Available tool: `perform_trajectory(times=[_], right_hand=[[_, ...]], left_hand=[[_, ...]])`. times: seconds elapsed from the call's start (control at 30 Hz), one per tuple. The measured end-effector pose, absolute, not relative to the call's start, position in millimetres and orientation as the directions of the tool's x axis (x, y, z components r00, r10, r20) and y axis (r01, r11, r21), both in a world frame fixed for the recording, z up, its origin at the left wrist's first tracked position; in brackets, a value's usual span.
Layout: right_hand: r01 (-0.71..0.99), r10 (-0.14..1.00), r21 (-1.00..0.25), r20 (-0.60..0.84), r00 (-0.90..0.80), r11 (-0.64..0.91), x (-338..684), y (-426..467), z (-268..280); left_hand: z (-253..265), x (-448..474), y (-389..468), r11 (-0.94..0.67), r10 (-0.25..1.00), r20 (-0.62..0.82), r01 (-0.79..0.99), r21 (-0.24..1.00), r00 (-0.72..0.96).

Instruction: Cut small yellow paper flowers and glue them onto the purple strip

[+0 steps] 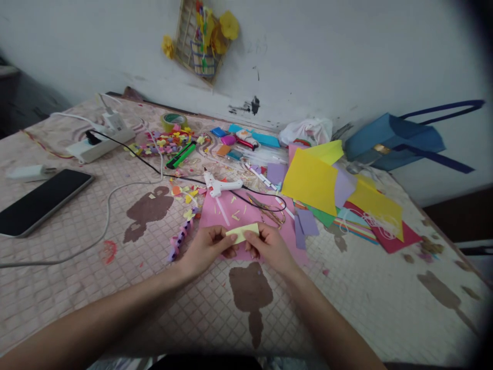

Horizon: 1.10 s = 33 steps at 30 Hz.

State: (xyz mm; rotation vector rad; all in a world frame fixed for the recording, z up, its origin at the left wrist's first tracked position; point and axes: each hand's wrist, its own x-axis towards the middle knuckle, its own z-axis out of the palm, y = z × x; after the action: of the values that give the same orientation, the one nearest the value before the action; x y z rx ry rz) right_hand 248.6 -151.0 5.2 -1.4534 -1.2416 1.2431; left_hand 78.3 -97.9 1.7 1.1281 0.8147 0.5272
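Observation:
A small pale yellow paper strip (242, 233) is pinched between my two hands, one at each end. My left hand (210, 243) grips its left end between thumb and fingers. At the other end my right hand (269, 243) does the same. Beneath them a pink sheet (254, 204) lies on the table. On that sheet are a white hot glue gun (221, 185) with a clear glue stick, gold-handled scissors (267, 209) and several small yellow scraps. Left of my left hand lies a purple and pink decorated strip (180, 240).
Coloured sheets (311, 180) are piled at the right, near a blue bag (396, 141). Small paper flowers (169, 141), a green cutter (182, 154) and a tape roll (173, 122) lie back left. Cables run from a power strip (102, 144) past a phone (42, 201).

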Motion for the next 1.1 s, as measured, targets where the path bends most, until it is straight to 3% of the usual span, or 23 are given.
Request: perform_trajectory(times=[0.1,0.2,0.3,0.6,0.67,0.8,1.1], right_hand=[[0.445,0.998,-0.894,-0.026,0.061,-0.05,279.2,-147.2,7.8],[0.761,0.97,-0.645,0.135,0.201,-0.068,313.0,-143.0,-1.2],[0.881,0.961,-0.466,0.196,0.196,-0.084,332.9,-138.3,-17.2],[0.967,0.972,-0.244,0.2,0.123,-0.072,337.7,-142.3,-7.0],[0.959,0.967,-0.259,0.191,0.166,-0.113,341.4,-145.3,-0.4],[0.921,0.983,-0.389,0.16,0.093,-0.024,344.7,-141.0,-1.5],[0.953,0.994,-0.302,0.109,0.028,0.006,345.4,-125.7,-10.4]], left_hand=[[3.5,77.1,-94.0,0.412,0.713,-0.317,-0.009,0.911,0.626],[5.2,75.7,-89.9,0.457,0.689,-0.342,-0.017,0.889,0.639],[5.7,74.6,-87.6,0.474,0.678,-0.359,-0.008,0.881,0.642],[9.2,73.3,-85.1,0.467,0.691,-0.346,-0.027,0.884,0.634],[10.8,73.3,-84.4,0.47,0.703,-0.341,-0.047,0.881,0.624],[10.3,73.2,-84.1,0.462,0.697,-0.331,-0.045,0.886,0.636],[11.4,72.9,-85.0,0.436,0.666,-0.309,-0.018,0.9,0.679]])
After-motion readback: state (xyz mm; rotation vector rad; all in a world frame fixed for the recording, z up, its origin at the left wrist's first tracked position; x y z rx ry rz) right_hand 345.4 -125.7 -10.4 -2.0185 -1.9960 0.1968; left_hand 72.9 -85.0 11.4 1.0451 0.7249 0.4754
